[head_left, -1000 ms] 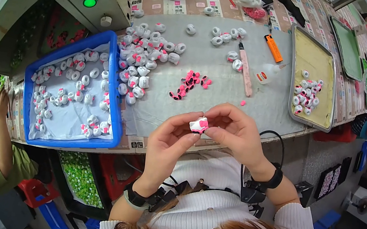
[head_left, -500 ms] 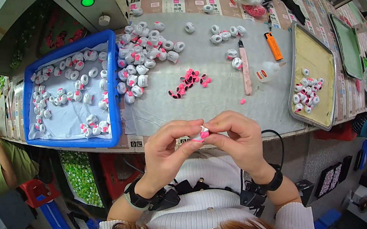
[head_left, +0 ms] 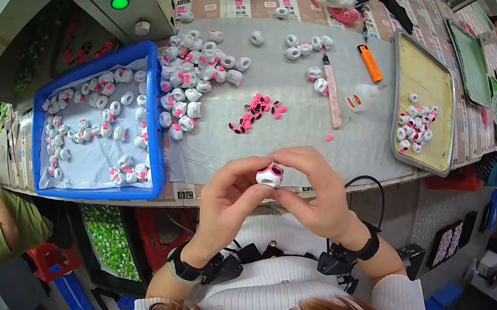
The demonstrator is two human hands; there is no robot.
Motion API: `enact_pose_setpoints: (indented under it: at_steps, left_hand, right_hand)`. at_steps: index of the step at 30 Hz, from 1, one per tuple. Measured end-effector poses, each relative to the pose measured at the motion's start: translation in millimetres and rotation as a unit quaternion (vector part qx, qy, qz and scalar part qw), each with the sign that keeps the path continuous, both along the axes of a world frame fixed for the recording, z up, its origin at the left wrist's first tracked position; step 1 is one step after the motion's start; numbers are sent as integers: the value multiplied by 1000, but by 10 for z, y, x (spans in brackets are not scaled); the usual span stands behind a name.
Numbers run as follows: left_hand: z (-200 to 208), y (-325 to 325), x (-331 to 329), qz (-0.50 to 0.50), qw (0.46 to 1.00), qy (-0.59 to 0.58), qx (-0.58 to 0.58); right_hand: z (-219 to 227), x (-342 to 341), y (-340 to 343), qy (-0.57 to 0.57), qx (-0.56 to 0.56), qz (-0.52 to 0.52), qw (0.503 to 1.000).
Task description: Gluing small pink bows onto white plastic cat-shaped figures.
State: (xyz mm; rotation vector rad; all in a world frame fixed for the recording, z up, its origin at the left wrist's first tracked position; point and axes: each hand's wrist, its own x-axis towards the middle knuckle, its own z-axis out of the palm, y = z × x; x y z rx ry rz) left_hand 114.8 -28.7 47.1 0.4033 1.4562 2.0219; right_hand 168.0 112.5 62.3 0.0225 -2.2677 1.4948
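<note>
Between my two hands, above the table's front edge, is a small white figurine head (head_left: pixel 270 175) with pink-rimmed dark glasses on it and a dark opening below them. My left hand (head_left: pixel 231 186) pinches its left side with thumb and fingers. Closed on its other side is my right hand (head_left: pixel 317 183), fingertips arched over the top and thumb underneath. Beyond my hands, a scatter of tiny pink and black pieces (head_left: pixel 254 114) lies on the grey sheet (head_left: pixel 208 161). A heap of similar white heads (head_left: pixel 193 73) with pink parts rests farther left.
A blue tray (head_left: pixel 157 172) of white heads stands at the left; a metal tray (head_left: pixel 394 146) holding more is at the right. An orange-handled knife (head_left: pixel 369 63), a pink pen-like tool (head_left: pixel 332 97) and a small clear bottle (head_left: pixel 362 98) lie between. Co-workers sit at both sides.
The white head has turned between my fingers, so its glasses and dark opening now show. My right fingers have moved over its top, and both hands stay in about the same place.
</note>
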Motion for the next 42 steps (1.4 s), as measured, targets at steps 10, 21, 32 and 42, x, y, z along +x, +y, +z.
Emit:
enact_pose_setpoints:
  at_steps: [10, 21, 32, 42]
  left_hand:
    - [-19, 35, 59, 12, 998, -54, 23]
    - [-83, 126, -246, 60, 867, 367, -332]
    - [-259, -105, -565, 35, 732, 409, -545]
    - [-110, -56, -394, 102, 951, 158, -247]
  right_hand:
    - [-36, 37, 73, 0, 28, 37, 999]
    - [-144, 178, 402, -14, 55, -164, 985]
    - [-491, 631, 1822, -79, 427, -479, 763]
    - [-728, -35, 1341, -206, -9, -266, 942]
